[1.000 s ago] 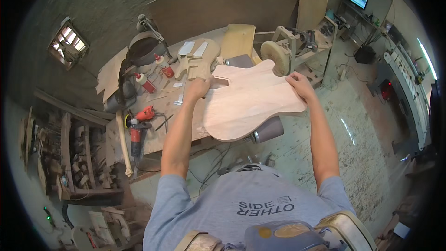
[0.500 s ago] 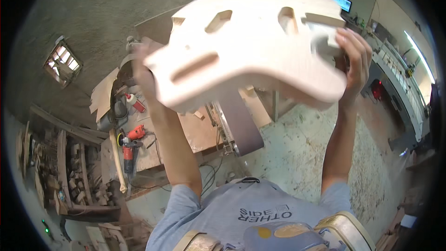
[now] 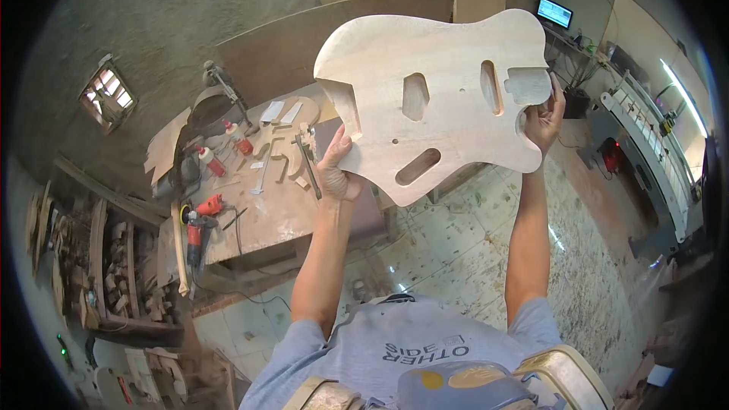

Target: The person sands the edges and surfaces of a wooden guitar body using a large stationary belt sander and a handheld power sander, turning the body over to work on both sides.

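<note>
Between both hands I hold up a bare pale-wood electric guitar body (image 3: pixel 452 106), with its flat face toward me. Routed slots and a neck pocket are cut into that face. My left hand (image 3: pixel 338 167) grips its left edge, beside the notched cut-out, thumb on the face and the other fingers partly hidden. At the opposite end my right hand (image 3: pixel 545 118) is closed around the rim by the neck pocket and the horn, with some fingers behind the wood. The body hangs in the air above the workbench and floor.
On the workbench (image 3: pixel 281 216) to the left lie a red power polisher (image 3: pixel 199 228), red-and-white bottles (image 3: pixel 213 162) and curved wooden pieces (image 3: pixel 285 156). A shelf of wood offcuts (image 3: pixel 121 281) stands far left. A long grey machine (image 3: pixel 638 159) and a monitor (image 3: pixel 554 12) are at right.
The guitar body has turned and tilted, and it looks farther from me. My left hand has moved right and down with it. More of the bench now shows.
</note>
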A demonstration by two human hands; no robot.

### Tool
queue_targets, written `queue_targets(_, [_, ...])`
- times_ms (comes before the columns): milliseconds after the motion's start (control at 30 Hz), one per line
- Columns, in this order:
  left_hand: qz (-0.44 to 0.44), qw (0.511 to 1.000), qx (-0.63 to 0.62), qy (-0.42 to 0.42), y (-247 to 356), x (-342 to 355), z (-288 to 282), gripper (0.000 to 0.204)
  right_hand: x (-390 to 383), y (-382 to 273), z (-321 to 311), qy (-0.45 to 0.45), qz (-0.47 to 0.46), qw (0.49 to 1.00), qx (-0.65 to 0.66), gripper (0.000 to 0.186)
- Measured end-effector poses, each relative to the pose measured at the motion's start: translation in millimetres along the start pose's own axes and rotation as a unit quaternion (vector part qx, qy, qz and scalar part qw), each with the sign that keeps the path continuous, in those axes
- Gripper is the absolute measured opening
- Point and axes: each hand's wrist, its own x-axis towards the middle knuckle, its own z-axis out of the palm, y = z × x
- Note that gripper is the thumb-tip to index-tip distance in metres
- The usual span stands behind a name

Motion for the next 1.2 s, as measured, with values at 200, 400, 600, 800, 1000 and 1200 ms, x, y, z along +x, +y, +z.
queue_targets(200, [0.045, 0.998, 0.024, 0.022, -43.3, -23.6, 26.0, 0.078, -30.6, -18.5, -8.8, -0.003, 0.182, 0.967, 0.176, 0.036])
queue_targets(400, [-0.006, 0.999, 0.046, 0.019, -60.4, -48.2, 40.7, 0.071, -73.0, -16.9, -20.3, -0.008, 0.269, 0.931, 0.246, 0.036])
queue_targets(600, [-0.059, 0.997, 0.023, -0.040, -73.6, -54.4, 47.3, 0.071, -71.3, -26.1, -36.5, -0.001, 0.282, 0.924, 0.257, 0.037])
queue_targets(800, [-0.083, 0.995, 0.045, -0.024, -76.0, -65.6, 59.0, 0.067, -75.7, -37.4, -45.1, 0.012, 0.289, 0.922, 0.257, 0.037])
queue_targets(1000, [-0.166, 0.946, 0.269, -0.067, -66.1, -82.7, 56.8, 0.066, -99.1, -49.8, -53.5, 0.032, 0.301, 0.918, 0.256, 0.037])
queue_targets(1200, [-0.271, 0.892, 0.350, -0.091, -75.2, -101.8, 67.6, 0.073, -102.2, -67.8, -61.1, 0.052, 0.298, 0.922, 0.240, 0.038])
